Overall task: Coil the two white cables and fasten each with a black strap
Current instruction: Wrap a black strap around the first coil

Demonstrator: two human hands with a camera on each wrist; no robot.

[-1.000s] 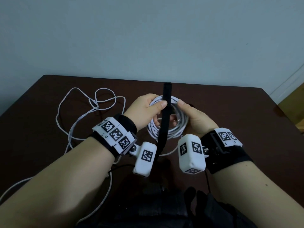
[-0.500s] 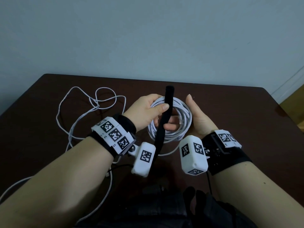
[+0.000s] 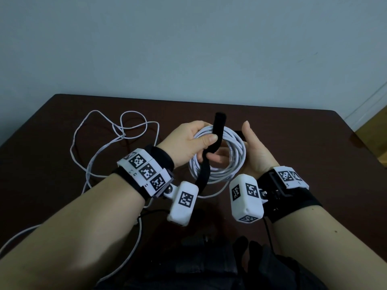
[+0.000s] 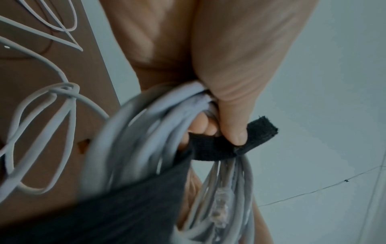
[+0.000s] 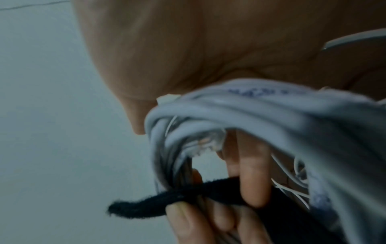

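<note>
My left hand grips a coiled white cable held above the table, its thumb pinching a black strap against the coil's top. The strap's short end stands up above the thumb. Its long end hangs down across the coil. In the left wrist view the thumb presses the strap onto the coil. My right hand cradles the coil's right side, thumb straight up. Its fingers reach through the coil and touch the strap. The second white cable lies loose at left.
The dark brown table runs back to a pale wall. The loose cable sprawls over its left half and down past my left forearm. Dark clothing fills the near edge. Wooden floor shows beyond the right corner.
My right thumb has lifted off the strap and straightened upward, while the right fingers slid through the coil's middle. The left hand kept its pinch on strap and coil.
</note>
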